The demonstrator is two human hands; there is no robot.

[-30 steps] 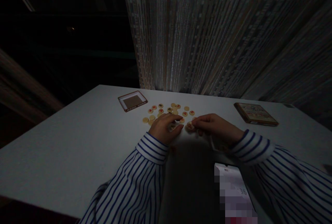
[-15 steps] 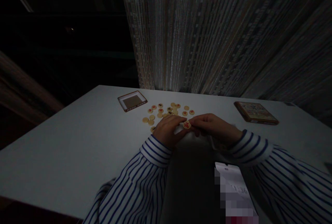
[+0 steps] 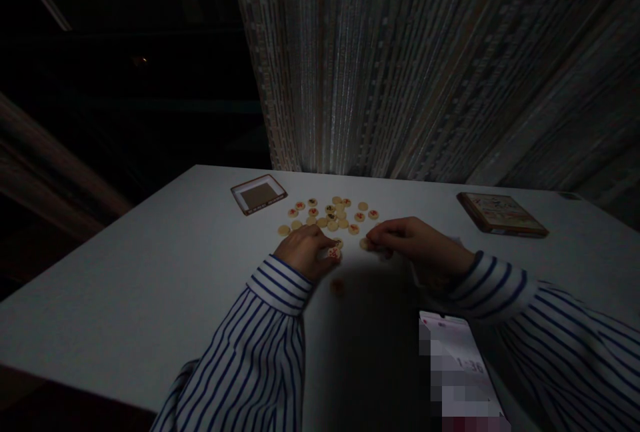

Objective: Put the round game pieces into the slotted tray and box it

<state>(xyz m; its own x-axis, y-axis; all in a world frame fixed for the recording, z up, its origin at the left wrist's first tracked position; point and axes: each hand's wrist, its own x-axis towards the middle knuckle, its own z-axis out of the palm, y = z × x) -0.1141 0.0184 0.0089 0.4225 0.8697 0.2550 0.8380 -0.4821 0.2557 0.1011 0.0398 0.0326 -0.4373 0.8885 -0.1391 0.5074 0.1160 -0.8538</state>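
Note:
Between the thumb and fingers of my left hand [image 3: 303, 251] is a xiangqi piece [image 3: 334, 255] with a red character facing up. My right hand [image 3: 406, 243] pinches another round piece [image 3: 365, 244] at its edge; no character shows on it. Beyond both hands lies a loose spread of several pale round pieces [image 3: 342, 213], some with red or black characters up, others blank side up. A piece with a dark mark touches or lies just behind my left fingertips. One more dim piece [image 3: 337, 287] rests in the shadow nearer to me.
An open shallow box part [image 3: 260, 206] sits at the back left of the white table [image 3: 165, 272]. A flat box with a printed lid [image 3: 503, 214] lies at the back right. Close to my right forearm is a lit phone [image 3: 453, 345]. A string curtain [image 3: 340, 72] hangs behind the table.
My hands, together at one red-marked piece before, have moved apart. The left has shifted left with a red-marked piece, and the right now holds a separate piece. A dim piece shows in the shadow.

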